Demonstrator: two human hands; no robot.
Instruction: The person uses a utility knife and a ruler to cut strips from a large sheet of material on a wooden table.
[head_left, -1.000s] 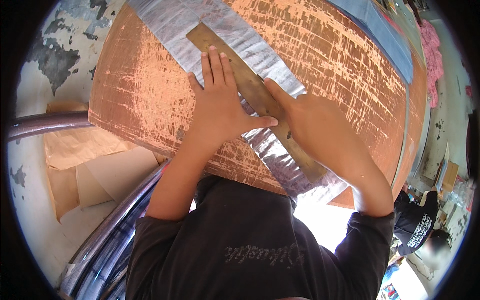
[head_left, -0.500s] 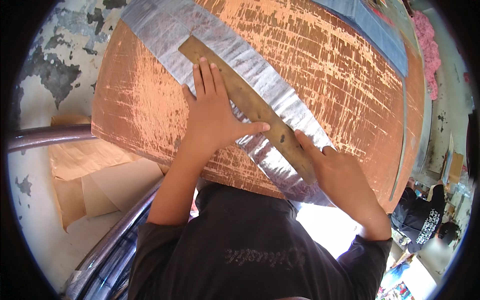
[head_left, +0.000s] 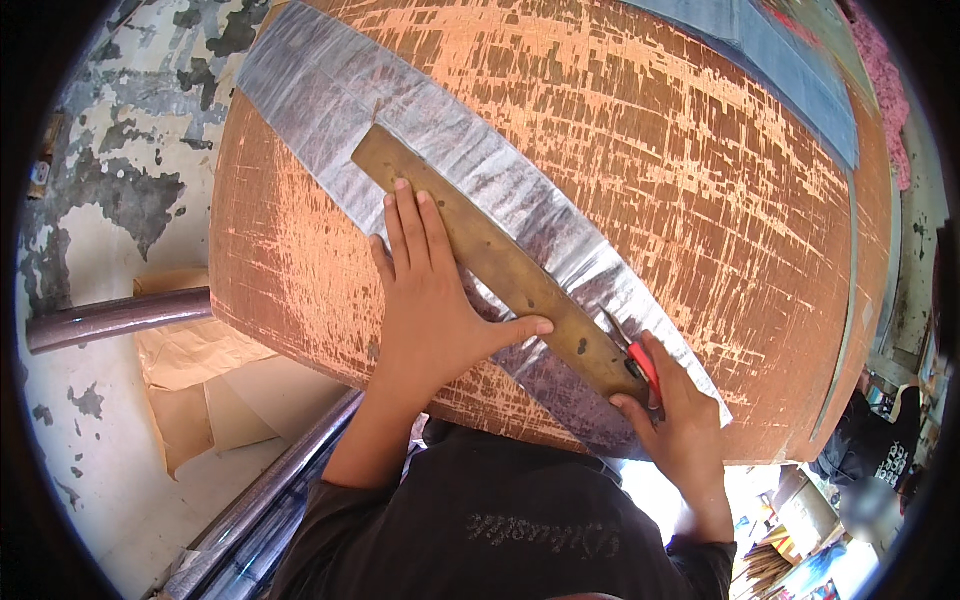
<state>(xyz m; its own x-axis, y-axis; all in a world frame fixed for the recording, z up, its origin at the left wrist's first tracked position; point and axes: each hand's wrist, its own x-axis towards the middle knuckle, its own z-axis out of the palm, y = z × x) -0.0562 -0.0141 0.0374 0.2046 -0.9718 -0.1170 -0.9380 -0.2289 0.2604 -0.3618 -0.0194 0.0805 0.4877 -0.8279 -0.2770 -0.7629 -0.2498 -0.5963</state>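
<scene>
My left hand (head_left: pixel 425 300) lies flat with fingers spread, its fingertips and thumb pressing on a long brown strip (head_left: pixel 490 245) with a straight edge, flat like a ruler or template. Beneath that strip runs a wider band of shiny, see-through plastic sheet (head_left: pixel 330 75), slanting from upper left to lower right. By the strip's lower right end, my right hand (head_left: pixel 685 430) is closed on a red-handled tool (head_left: pixel 644 368) with a thin pointed metal blade. Its tip points up and left over the plastic, close to the strip's edge; whether it touches is unclear.
The worn brown board (head_left: pixel 700 230) under everything has peeling, scratched patches. Blue plastic sheeting (head_left: pixel 760 60) lies at its far right. Rolls of clear plastic (head_left: pixel 255 510) and brown paper (head_left: pixel 200 380) are at the left. Another person (head_left: pixel 870 440) is at the far right.
My right hand has shifted down along the strip, and the red-handled tool has come into sight in it. My left hand stays pressed on the strip. The view has tilted slightly.
</scene>
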